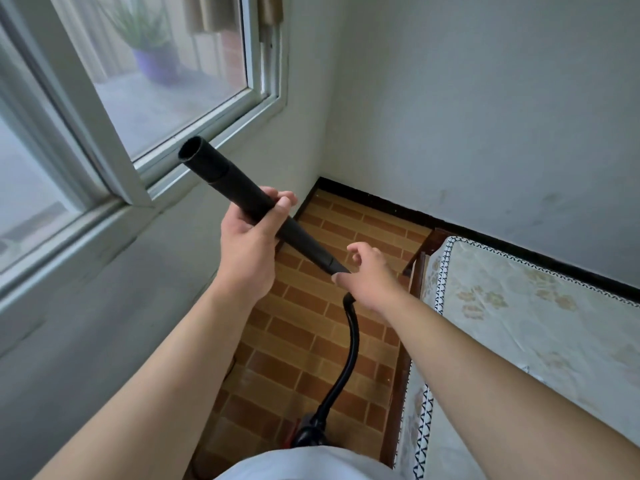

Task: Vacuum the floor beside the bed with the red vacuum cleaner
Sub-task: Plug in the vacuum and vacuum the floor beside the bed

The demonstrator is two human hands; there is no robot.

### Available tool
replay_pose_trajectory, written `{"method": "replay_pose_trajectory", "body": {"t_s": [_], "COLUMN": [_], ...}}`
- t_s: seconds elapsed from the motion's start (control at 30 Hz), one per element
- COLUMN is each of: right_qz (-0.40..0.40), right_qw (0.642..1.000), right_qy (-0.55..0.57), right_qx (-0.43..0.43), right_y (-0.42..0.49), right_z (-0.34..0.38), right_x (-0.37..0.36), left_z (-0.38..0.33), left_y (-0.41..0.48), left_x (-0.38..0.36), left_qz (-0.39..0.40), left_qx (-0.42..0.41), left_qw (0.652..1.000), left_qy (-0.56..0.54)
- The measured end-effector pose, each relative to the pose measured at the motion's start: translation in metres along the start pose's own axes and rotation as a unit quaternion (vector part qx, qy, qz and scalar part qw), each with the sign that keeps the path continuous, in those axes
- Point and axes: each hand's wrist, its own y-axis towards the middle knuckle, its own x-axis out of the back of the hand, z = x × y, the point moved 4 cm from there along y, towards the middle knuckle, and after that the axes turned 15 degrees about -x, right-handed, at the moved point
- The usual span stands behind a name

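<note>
while the vacuum body point(306, 432) sits low at six o'clock, mostly hidden behind the person's white shirt with only a sliver of red showing beside its black fitting, the step in hand looks like getting the tube ready – not yet sweeping. the black hose point(349, 344) rises from that fitting and curves up toward the centre, where it disappears behind the right hand point(372, 280).

that right grip is loose: fingers half curled and spread, thumb touching the narrow lower end of the black tube point(242, 195), not closed round anything i can make out. the left hand point(251, 237), just toward ten o'clock of it, is wrapped firmly around the middle of the tube, which tilts up so its open mouth points at the window point(166, 84) at eleven o'clock.

to do this well, i would judge the left grip should hold the tube steady while the right closes on the hose end and seats the joint fully – a half-seated joint would probably leak suction or pull apart. whether the joint is already home is hidden by the right hand. then the tube needs turning over, mouth down, toward the brick-patterned floor point(332, 341).

that floor runs as a narrow strip from six to twelve o'clock, between the grey wall under the window and the bed point(519, 323) at three to four o'clock. the far corner at twelve is tight, so short strokes would likely suit.
</note>
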Motion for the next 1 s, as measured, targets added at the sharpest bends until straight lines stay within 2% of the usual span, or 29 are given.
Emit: {"method": "replay_pose_trajectory", "body": {"t_s": [0.13,0.33,0.47,0.57,0.63,0.7,0.87,1.0], "right_qz": [0.001,0.107,0.11,0.092,0.085,0.096,0.128,0.152], "right_qw": [0.995,0.984,0.982,0.983,0.982,0.978,0.972,0.965], "right_qy": [-0.092,-0.141,-0.148,-0.148,-0.15,-0.16,-0.19,-0.21], "right_qx": [0.049,0.036,0.04,0.062,0.079,0.089,0.045,0.034], "right_y": [0.006,0.01,0.009,0.008,0.006,0.003,0.0,-0.006], "right_z": [0.006,-0.011,-0.015,-0.008,-0.003,-0.003,-0.028,-0.049], "right_x": [0.013,0.01,0.005,-0.002,-0.007,-0.012,-0.015,-0.028], "left_z": [-0.011,-0.014,0.005,0.034,0.054,0.067,0.077,0.088], "left_y": [0.011,0.026,0.027,0.01,-0.008,-0.025,-0.045,-0.067], "left_x": [-0.005,0.009,0.018,0.01,-0.001,-0.008,-0.004,0.009], "left_qz": [-0.023,-0.096,-0.15,-0.112,-0.079,-0.08,-0.122,-0.136], "left_qx": [0.006,0.022,0.068,0.142,0.203,0.24,0.225,0.245], "left_qw": [0.998,0.989,0.984,0.984,0.976,0.967,0.966,0.958], "left_qy": [-0.058,-0.114,-0.065,0.003,-0.005,-0.036,-0.046,-0.069]}}
